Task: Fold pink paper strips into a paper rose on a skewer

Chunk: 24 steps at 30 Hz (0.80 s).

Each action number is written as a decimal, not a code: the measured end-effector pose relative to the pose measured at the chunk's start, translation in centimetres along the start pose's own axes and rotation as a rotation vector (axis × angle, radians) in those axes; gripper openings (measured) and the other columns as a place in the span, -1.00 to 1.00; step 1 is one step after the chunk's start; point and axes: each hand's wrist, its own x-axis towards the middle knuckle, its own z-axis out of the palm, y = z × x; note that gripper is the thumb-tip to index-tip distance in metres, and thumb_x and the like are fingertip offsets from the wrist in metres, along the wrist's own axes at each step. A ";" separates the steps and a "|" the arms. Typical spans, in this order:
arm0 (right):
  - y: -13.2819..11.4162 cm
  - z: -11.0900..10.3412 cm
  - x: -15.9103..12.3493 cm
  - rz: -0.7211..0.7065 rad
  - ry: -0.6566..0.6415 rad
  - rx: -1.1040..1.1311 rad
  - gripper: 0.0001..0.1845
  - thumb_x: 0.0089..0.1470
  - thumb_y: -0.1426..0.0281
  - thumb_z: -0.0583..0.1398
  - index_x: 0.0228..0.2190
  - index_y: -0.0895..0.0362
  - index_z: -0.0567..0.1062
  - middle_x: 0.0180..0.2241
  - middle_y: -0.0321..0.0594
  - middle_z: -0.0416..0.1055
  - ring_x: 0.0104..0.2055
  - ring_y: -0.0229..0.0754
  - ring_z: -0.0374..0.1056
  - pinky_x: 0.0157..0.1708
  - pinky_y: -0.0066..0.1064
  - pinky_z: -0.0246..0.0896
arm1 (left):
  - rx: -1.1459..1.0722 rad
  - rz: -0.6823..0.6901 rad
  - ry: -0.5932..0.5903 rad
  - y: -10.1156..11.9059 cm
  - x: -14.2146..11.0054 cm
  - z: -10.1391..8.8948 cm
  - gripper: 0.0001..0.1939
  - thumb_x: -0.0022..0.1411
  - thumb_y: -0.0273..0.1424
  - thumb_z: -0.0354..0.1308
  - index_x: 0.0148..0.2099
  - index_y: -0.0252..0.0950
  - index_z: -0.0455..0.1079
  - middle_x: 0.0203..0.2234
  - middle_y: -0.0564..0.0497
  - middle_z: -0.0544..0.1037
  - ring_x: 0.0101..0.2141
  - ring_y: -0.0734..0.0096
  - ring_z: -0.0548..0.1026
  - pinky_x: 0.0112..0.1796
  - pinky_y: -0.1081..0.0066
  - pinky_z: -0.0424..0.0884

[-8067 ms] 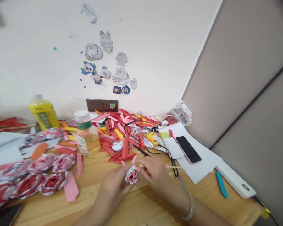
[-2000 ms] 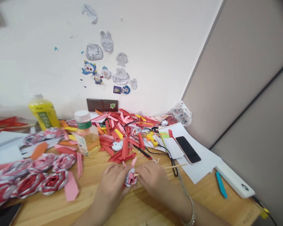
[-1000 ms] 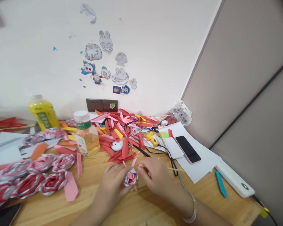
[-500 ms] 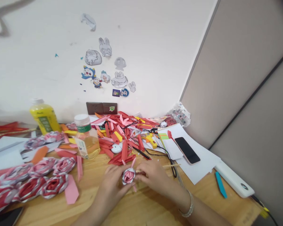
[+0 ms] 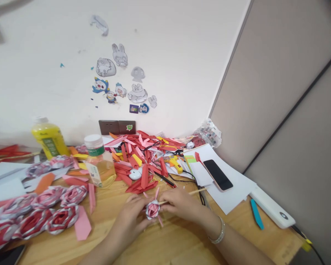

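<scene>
White wall (image 5: 179,55) backs a light wooden desk (image 5: 99,235). Red, pink and yellow folded paper strips (image 5: 145,176) lie heaped at the desk's rear. The left hand (image 5: 131,215) holds a pink-and-white paper rose (image 5: 153,209) over the desk's front area, fingers around its side. The right hand (image 5: 179,202) pinches a thin wooden stick (image 5: 197,191), one tip at the rose's right edge; tip contact cannot be determined.

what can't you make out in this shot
All in the head view:
- Stick: middle stretch, covered by the right hand.
- Rose in the left hand: its back, turned away from the camera.
- Dark slab: the rest of it, cut off by the picture's edge.
- Yellow bottle: label print, too blurred to read.
</scene>
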 end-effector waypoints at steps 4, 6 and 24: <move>0.4 0.0 0.1 0.084 0.024 -0.034 -0.85 0.07 0.31 0.18 -0.34 0.13 0.43 -0.40 -0.29 0.45 -0.37 -0.25 0.34 -0.42 -0.52 0.09 | 0.056 -0.168 -0.035 0.0 0.1 -0.2 -0.75 0.02 -0.27 0.22 -0.21 -0.22 0.43 -0.47 -0.02 0.53 -0.41 0.27 0.47 -0.39 0.35 0.39; 0.8 0.2 0.0 0.171 0.103 -0.065 -0.86 0.10 0.33 0.14 -0.29 0.11 0.42 -0.36 -0.27 0.44 -0.34 -0.23 0.34 -0.40 -0.50 0.09 | 0.067 -0.279 -0.008 -0.2 0.1 -0.2 -0.80 0.03 -0.28 0.21 -0.27 -0.24 0.43 -0.51 0.00 0.53 -0.44 0.28 0.47 -0.43 0.36 0.39; -1.1 3.3 1.7 0.306 0.452 0.156 -0.87 0.08 0.38 0.17 -0.44 0.10 0.52 -0.43 -0.32 0.49 -0.34 -0.21 0.34 -0.25 -0.39 0.08 | -0.616 -0.651 0.235 -1.6 -0.1 1.9 -0.44 -0.18 -0.14 0.31 -0.16 -0.29 0.23 -0.23 -0.16 0.57 -0.21 0.15 0.54 -0.19 0.20 0.48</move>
